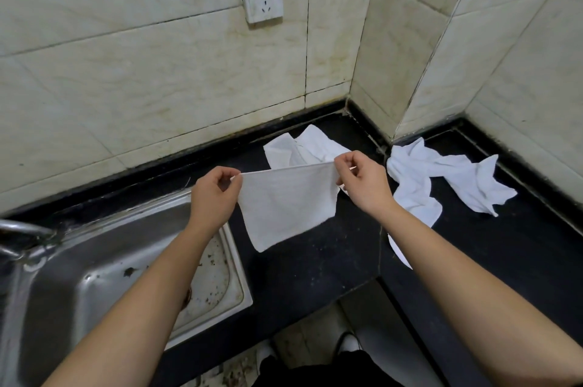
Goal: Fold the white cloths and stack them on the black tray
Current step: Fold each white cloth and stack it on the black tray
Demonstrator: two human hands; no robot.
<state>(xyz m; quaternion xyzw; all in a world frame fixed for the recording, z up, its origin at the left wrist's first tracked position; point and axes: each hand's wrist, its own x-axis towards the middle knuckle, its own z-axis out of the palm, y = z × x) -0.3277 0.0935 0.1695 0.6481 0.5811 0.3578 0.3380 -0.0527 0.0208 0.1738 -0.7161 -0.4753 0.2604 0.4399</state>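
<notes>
Hanging from its two upper corners, the thin white square fabric cloth point(285, 207) is held stretched along its top edge above the black stone countertop point(315, 273), near the centre of the view. The corner at nine o'clock is pinched by the left hand point(213, 197) between thumb and curled fingers. The corner at three o'clock is pinched in the same manner by the right hand point(362, 181). The lower edge hangs free; whether it touches the counter cannot be determined.

Handling is assessed as follows. The cloth is judged light and wholly limp, sagging wherever it is unsupported. No fragility is expected, and little slip is expected from the matt weave. Hold is best taken at corners or along an edge, since a grip at mid-panel would bunch the fabric.

Appearance is recorded as plain white, unprinted and lightly rumpled, with the corner at seven o'clock hanging lowest. Whether one layer or two is held cannot be told.

A crumpled white cloth point(303, 147) lies at twelve o'clock behind the held one. A loose heap of crumpled white cloths point(441, 178) lies at three o'clock. None is seen folded. A stained stainless-steel sink point(94, 276) is set at eight o'clock. No black tray can be identified.
</notes>
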